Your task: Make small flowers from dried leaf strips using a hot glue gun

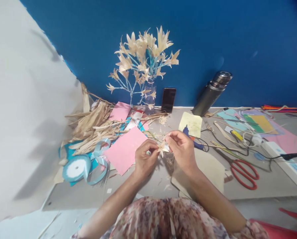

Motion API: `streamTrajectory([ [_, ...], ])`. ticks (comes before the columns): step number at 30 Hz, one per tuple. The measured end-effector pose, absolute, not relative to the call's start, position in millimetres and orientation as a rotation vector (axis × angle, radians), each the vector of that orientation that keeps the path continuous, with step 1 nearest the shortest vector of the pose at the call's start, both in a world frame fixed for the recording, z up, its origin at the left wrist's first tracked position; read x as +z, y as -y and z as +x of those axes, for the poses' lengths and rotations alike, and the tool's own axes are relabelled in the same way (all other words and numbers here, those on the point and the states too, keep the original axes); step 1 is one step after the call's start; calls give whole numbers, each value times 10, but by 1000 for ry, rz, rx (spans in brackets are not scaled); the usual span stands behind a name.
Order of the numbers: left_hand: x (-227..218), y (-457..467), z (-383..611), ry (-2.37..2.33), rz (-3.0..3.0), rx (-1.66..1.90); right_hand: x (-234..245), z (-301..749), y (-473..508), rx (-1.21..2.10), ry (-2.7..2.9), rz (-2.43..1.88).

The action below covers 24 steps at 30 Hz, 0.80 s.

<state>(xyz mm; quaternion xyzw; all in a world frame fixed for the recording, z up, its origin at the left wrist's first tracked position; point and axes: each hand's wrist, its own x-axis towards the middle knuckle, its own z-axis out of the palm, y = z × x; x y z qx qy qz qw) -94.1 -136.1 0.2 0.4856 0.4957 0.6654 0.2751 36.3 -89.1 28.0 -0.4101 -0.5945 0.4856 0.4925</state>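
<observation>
My left hand (145,157) and my right hand (181,148) meet above the grey table, both pinched on a small pale husk flower (162,148) held between their fingertips. The flower's pointed petals stick out between the two thumbs. Under my hands lie a pink paper sheet (125,150) on the left and a tan card (210,167) on the right. A blue glue gun (191,136) rests just beyond my right hand.
A vase of finished husk flowers (145,63) stands against the blue wall, beside a phone (168,99) and a leaning steel flask (211,93). Dried husks (92,126) and a light-blue ribbon spool (75,168) lie left. Red-handled scissors (243,169), cables and a power strip (285,162) lie right.
</observation>
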Motion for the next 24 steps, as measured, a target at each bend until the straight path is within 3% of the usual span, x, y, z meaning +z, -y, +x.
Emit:
streamTrajectory([
  [16,-18,1353,-918,-1286,1265,1716,282,369,878,1074,1577,-1000],
  [24,-42,1308,-980,-875,634,1342,199,369,922,1029,1481,-1022],
])
